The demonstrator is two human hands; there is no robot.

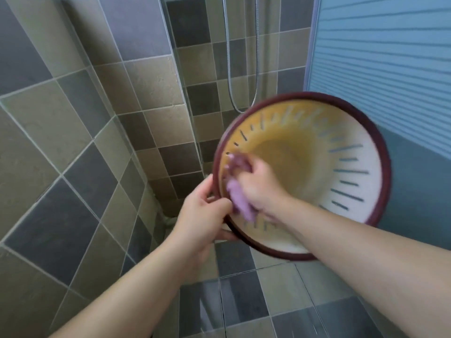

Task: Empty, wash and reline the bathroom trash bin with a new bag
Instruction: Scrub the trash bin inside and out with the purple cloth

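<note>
The trash bin is gripped at its eight-o'clock rim by the left hand. A purple cloth is clutched inside by the right hand.

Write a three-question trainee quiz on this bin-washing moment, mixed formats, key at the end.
1. True or false: the right hand holds a purple cloth inside the bin.
2. What does the left hand grip? A) shower hose B) the bin's dark red rim C) the cloth
3. Fill in: the bin's side wall is pierced with narrow ____.

Key: 1 true; 2 B; 3 slots.
</note>
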